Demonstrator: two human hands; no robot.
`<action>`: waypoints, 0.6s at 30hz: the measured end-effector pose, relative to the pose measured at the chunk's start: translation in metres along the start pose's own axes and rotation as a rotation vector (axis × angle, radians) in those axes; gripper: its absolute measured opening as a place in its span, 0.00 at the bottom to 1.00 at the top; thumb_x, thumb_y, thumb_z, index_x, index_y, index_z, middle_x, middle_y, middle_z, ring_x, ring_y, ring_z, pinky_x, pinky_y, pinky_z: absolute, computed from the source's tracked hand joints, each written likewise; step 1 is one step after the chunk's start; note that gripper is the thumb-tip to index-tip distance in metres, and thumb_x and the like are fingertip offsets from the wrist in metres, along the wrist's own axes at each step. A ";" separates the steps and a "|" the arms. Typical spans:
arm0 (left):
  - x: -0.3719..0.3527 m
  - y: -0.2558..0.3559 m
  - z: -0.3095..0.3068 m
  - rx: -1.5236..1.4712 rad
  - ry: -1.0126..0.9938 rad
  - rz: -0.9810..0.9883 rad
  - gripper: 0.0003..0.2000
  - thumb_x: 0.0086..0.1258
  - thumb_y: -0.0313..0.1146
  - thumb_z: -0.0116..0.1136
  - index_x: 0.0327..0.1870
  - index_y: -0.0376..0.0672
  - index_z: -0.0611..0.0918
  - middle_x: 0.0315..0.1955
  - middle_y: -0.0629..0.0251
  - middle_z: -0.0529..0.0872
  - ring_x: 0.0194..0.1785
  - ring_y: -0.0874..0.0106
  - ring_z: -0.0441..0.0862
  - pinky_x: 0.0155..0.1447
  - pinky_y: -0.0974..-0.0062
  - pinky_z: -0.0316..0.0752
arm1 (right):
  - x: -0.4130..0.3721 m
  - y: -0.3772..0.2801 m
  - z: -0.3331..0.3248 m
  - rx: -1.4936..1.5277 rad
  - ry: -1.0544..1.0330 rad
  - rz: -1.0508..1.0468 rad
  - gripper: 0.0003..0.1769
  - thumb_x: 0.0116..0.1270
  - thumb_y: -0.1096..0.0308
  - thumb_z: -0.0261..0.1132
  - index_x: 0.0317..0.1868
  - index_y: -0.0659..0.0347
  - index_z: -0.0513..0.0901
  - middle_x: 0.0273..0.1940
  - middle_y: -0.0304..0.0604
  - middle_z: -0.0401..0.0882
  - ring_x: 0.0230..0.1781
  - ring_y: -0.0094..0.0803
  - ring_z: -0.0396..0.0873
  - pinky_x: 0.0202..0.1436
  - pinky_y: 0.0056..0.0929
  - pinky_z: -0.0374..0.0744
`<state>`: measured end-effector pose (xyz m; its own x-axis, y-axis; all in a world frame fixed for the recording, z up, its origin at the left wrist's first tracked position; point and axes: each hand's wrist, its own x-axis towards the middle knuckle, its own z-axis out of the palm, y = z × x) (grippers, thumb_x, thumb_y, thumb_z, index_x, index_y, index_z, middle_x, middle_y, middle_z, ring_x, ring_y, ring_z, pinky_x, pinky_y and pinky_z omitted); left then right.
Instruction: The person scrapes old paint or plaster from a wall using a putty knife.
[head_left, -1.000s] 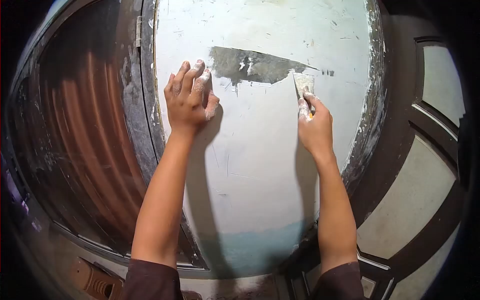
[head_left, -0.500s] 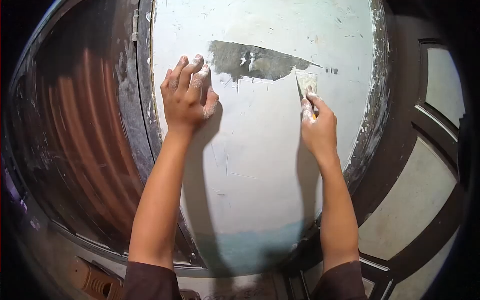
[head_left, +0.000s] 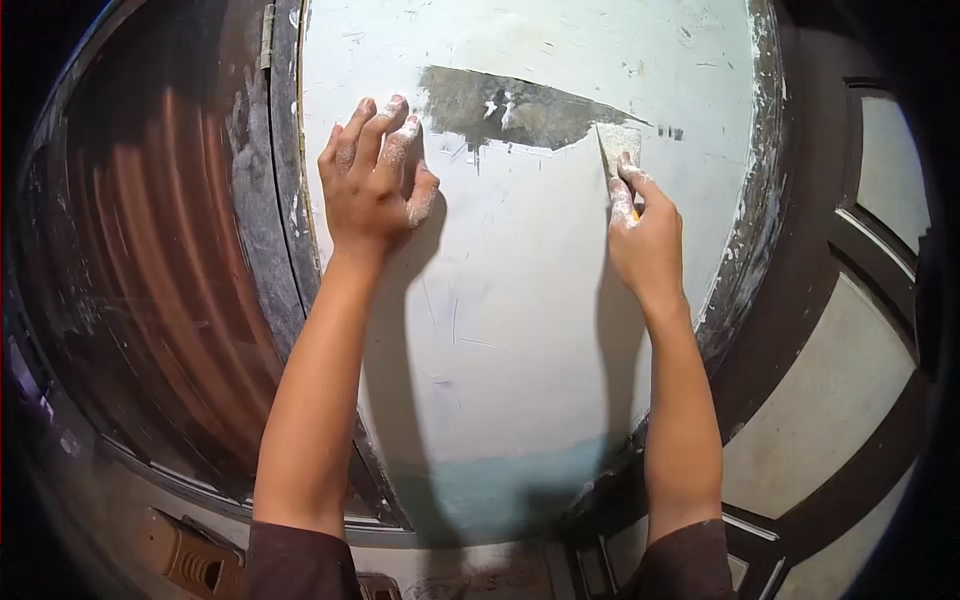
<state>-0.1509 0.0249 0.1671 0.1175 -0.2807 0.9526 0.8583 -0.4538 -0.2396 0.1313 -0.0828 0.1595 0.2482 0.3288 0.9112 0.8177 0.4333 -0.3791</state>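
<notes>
Fingers (head_left: 625, 197) of right hand (head_left: 650, 250) closed around scraper (head_left: 618, 148) handle, index laid along it, dusted white. Blade sits flat on wall (head_left: 520, 300), tip at right end of grey bare patch (head_left: 505, 108), near top of wall. Left hand (head_left: 372, 195) spread flat, pressed on wall just left of patch, holding nothing; also chalky. Wall is off-white, scratched, with a teal band (head_left: 500, 490) along the bottom. Dark frame (head_left: 280, 220) runs down wall's left edge, hinge (head_left: 266, 48) near its top; rusty corrugated sheet (head_left: 150, 270) beyond it. Right of wall: smeared dark edge, then panelled door (head_left: 840, 390). Orange thing (head_left: 190, 562) low left, can't tell what it is.
</notes>
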 end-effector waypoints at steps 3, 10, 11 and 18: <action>-0.001 0.001 0.000 -0.002 0.007 -0.012 0.26 0.56 0.36 0.67 0.61 0.51 0.86 0.70 0.69 0.83 0.78 0.59 0.73 0.77 0.55 0.63 | -0.011 0.000 -0.004 -0.021 -0.046 0.072 0.19 0.80 0.69 0.62 0.64 0.71 0.84 0.59 0.64 0.86 0.59 0.60 0.86 0.62 0.44 0.82; 0.001 0.004 -0.002 0.018 0.001 -0.002 0.26 0.56 0.35 0.67 0.60 0.49 0.87 0.70 0.67 0.83 0.76 0.57 0.75 0.75 0.56 0.65 | -0.007 0.009 0.003 -0.005 -0.011 0.029 0.17 0.79 0.68 0.63 0.60 0.71 0.85 0.52 0.67 0.88 0.54 0.64 0.87 0.58 0.48 0.83; 0.000 0.003 0.000 0.018 -0.006 0.003 0.26 0.56 0.35 0.67 0.60 0.49 0.87 0.70 0.67 0.83 0.76 0.57 0.75 0.75 0.56 0.65 | -0.007 0.010 0.005 -0.014 -0.013 0.024 0.17 0.79 0.68 0.63 0.60 0.71 0.85 0.51 0.68 0.88 0.53 0.64 0.87 0.57 0.49 0.83; -0.001 -0.002 0.004 0.001 0.005 0.001 0.25 0.54 0.40 0.67 0.58 0.53 0.86 0.68 0.71 0.83 0.77 0.60 0.73 0.78 0.51 0.62 | 0.011 -0.009 0.003 0.010 0.002 0.024 0.18 0.80 0.68 0.61 0.61 0.71 0.84 0.53 0.67 0.87 0.54 0.64 0.86 0.58 0.50 0.82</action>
<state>-0.1509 0.0299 0.1677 0.1163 -0.2855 0.9513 0.8586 -0.4526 -0.2408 0.1247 -0.0806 0.1721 0.2688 0.3371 0.9023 0.8063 0.4337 -0.4022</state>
